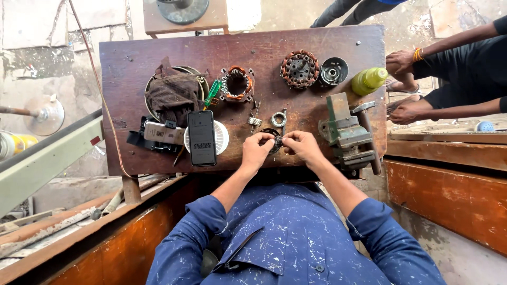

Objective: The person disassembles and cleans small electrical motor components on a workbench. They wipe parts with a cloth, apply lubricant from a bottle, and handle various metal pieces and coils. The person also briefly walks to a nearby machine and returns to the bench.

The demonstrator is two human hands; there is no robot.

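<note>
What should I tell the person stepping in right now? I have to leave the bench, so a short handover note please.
Left hand and right hand both pinch a small dark round part at the near edge of the wooden bench. A metal ring lies just beyond it; two copper-wound stators lie further back. The vise is at right, unused. The part is not yet set down; its fit cannot be told.

We are standing over a worn, dark wooden workbench, daylight falling flat across it. Beyond the grip, a small wooden stand is sitting on the cracked concrete floor. Orange-brown wooden panels are running to its right, rusty pipes lying to its left.
</note>
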